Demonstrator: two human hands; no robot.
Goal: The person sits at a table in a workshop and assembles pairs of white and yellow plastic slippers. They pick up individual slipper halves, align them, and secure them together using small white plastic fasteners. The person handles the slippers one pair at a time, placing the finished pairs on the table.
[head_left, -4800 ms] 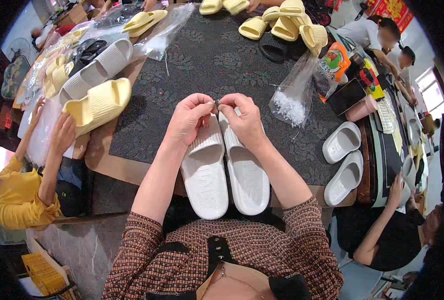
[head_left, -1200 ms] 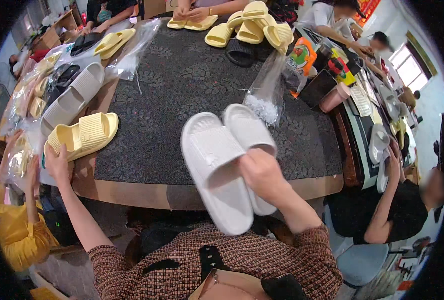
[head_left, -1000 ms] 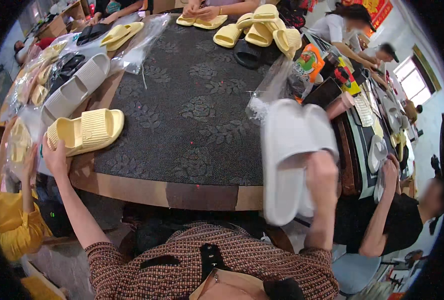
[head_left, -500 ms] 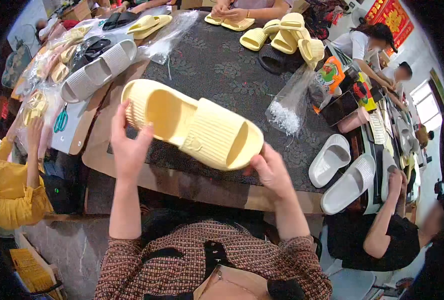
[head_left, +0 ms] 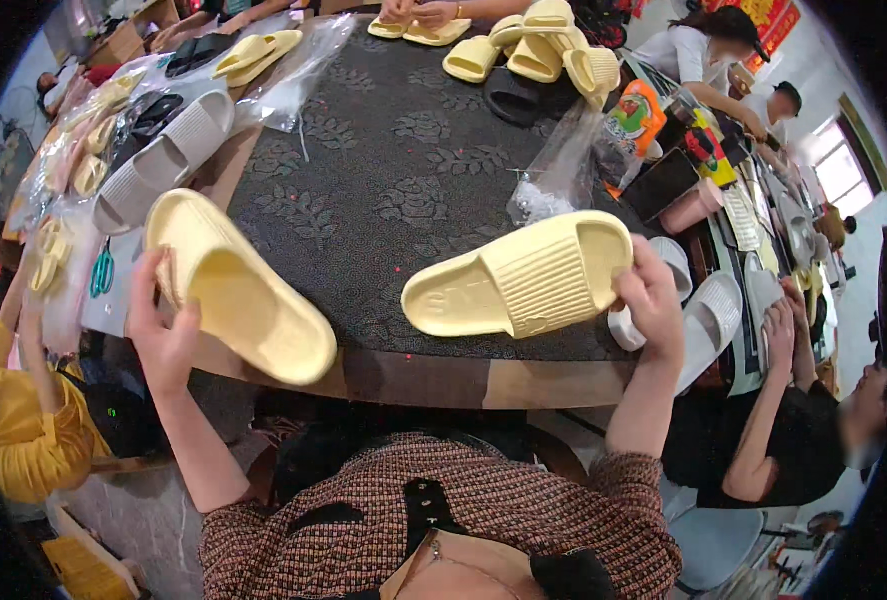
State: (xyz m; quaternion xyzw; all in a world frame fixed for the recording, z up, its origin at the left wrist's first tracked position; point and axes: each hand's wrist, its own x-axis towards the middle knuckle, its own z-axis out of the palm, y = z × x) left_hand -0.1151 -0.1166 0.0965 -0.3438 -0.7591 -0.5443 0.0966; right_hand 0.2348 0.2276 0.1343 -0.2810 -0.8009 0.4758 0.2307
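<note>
1. My main worry is the right yellow slipper (head_left: pixel 554 280): the right hand (head_left: pixel 654 300) has it only near the toe end, so I judge its weight could make it pivot and drop heel-first onto the dark patterned mat (head_left: pixel 364 210).
2. A wide swing of that hand might bump the pale grey slippers (head_left: pixel 714 315) by the mat's near right corner, or snag the clear bag (head_left: pixel 549 185) on the mat's right side.
3. I see the left yellow slipper (head_left: pixel 249 300) tilted over the mat's near left corner; a loosened thumb could let it slide off.
4. The left hand (head_left: pixel 164 335) pinches that slipper's side near the strap, the heel pointing away from the fingers toward the mat's near edge.
5. The right fingers pinch their slipper's toe end, its heel reaching left over the mat; I can't see the fingertips underneath.
</note>
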